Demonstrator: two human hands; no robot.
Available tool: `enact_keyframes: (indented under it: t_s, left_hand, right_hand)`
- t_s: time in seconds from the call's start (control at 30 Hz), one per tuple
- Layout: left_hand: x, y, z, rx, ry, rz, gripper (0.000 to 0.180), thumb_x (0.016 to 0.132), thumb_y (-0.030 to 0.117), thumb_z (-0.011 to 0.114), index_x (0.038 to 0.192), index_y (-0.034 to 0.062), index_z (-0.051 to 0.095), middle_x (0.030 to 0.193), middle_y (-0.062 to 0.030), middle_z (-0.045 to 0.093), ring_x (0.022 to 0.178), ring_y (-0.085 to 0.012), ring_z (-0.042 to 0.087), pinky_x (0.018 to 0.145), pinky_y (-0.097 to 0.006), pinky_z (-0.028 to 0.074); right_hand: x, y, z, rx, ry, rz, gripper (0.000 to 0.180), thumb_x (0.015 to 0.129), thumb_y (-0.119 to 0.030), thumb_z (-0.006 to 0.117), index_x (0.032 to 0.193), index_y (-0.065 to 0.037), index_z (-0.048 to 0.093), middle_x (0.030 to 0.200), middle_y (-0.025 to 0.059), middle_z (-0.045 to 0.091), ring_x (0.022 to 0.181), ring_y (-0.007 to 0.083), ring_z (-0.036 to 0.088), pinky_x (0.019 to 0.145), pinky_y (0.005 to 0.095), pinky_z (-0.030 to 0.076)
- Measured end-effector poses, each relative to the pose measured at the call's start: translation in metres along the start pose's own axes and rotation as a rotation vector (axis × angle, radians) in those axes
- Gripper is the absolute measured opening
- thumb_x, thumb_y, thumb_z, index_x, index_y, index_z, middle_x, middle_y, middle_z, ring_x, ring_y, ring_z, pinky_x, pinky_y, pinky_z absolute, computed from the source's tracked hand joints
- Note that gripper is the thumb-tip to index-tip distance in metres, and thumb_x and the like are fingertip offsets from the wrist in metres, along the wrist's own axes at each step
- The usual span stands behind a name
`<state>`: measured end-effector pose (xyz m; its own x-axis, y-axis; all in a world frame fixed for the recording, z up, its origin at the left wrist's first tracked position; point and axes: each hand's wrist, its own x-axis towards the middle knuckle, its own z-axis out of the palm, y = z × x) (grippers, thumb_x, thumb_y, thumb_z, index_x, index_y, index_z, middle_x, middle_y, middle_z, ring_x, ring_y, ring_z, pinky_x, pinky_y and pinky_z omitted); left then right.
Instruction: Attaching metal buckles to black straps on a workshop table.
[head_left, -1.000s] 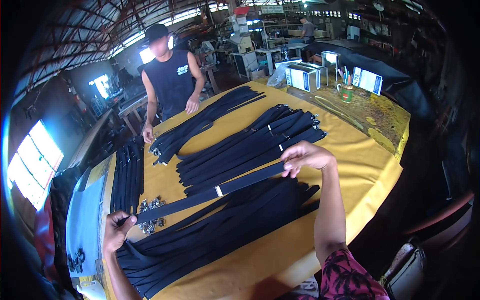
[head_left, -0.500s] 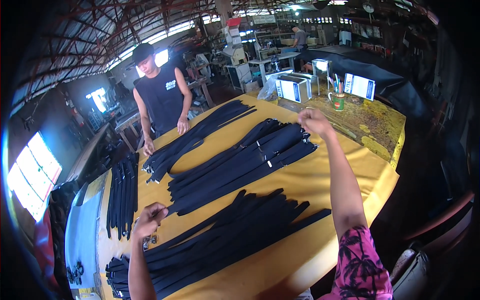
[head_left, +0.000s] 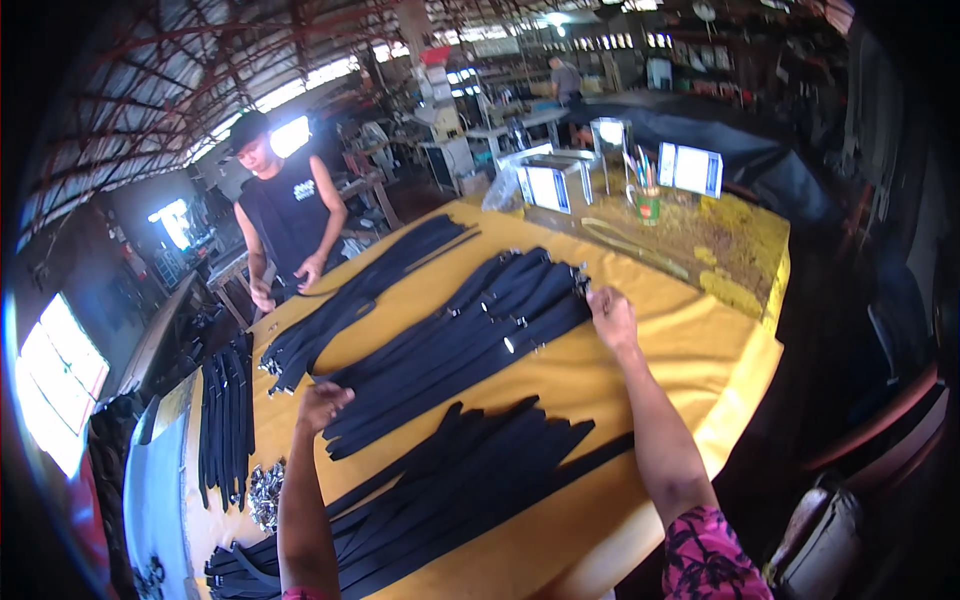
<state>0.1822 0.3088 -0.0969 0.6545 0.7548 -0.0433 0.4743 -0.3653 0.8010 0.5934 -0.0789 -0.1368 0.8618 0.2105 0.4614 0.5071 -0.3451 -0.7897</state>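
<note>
- Yellow-covered table (head_left: 690, 350): fills the middle of the view, running from lower left to upper right, its far end stained and cluttered.
- Near pile of black straps (head_left: 440, 490): fanned across the table edge closest to the wearer, between the two forearms, ends spreading toward the lower left.
- Middle pile of black straps (head_left: 470, 345): laid diagonally mid-table, metal buckles showing along its upper right end; both hands at this pile, one at each end.
- Far pile of black straps (head_left: 360, 295): diagonal along the far edge, in front of a standing co-worker (head_left: 290, 225) in a dark sleeveless top and hat, one hand resting on the table edge.
- Narrow bundle of straps (head_left: 225, 415): lying apart at the left end of the table, lengthwise along the edge.
- White boxes (head_left: 550, 185): standing at the far end, near a green cup of pens (head_left: 647, 205).
- Heap of metal buckles (head_left: 265, 495): at the left edge, just beside the near pile's lower end.
- Right hand (head_left: 612, 315): reaching out, fingers curled down onto the buckle end of the middle pile; whether pinching a strap or only pressing, cannot tell.
- Left hand (head_left: 322, 405): fingers bent, touching the lower left end of the middle pile; grip on a strap not clear.
</note>
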Motion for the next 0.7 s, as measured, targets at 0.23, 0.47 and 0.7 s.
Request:
enact_keyframes:
  t_s: [0.23,0.47,0.7]
  left_hand:
    - [0.023,-0.046,-0.016,0.137,0.708,0.271,0.029,0.08,0.017,0.081,0.099,-0.0002,0.066,0.08,-0.0109,0.068,0.082,-0.0263,0.067,0.078,-0.039,0.052]
    - [-0.047,0.022,-0.016,-0.087,0.533,0.433,0.027,0.091,0.012,0.071,0.114,-0.0005,0.063,0.102,-0.0114,0.068,0.093,-0.0189,0.066,0.079,-0.032,0.053]
    - [-0.242,0.242,0.025,-0.731,-0.351,0.862,0.022,0.099,0.015,0.06,0.1,-0.0061,0.065,0.092,-0.0173,0.072,0.08,-0.0247,0.071,0.074,-0.034,0.057]
  right_hand:
    - [0.002,-0.007,0.005,0.098,0.046,-0.019,0.031,0.095,-0.03,0.064,0.091,0.001,0.066,0.079,0.02,0.065,0.072,0.0351,0.064,0.069,0.0431,0.05]
    - [0.0,0.005,0.013,-0.061,0.005,-0.023,0.032,0.096,-0.03,0.063,0.099,0.002,0.068,0.089,0.0201,0.07,0.083,0.0337,0.068,0.076,0.04,0.053]
    - [0.021,0.063,0.011,-0.035,0.022,-0.051,0.038,0.097,-0.037,0.062,0.094,0.001,0.068,0.071,0.0084,0.067,0.057,0.0138,0.062,0.057,0.0306,0.051]
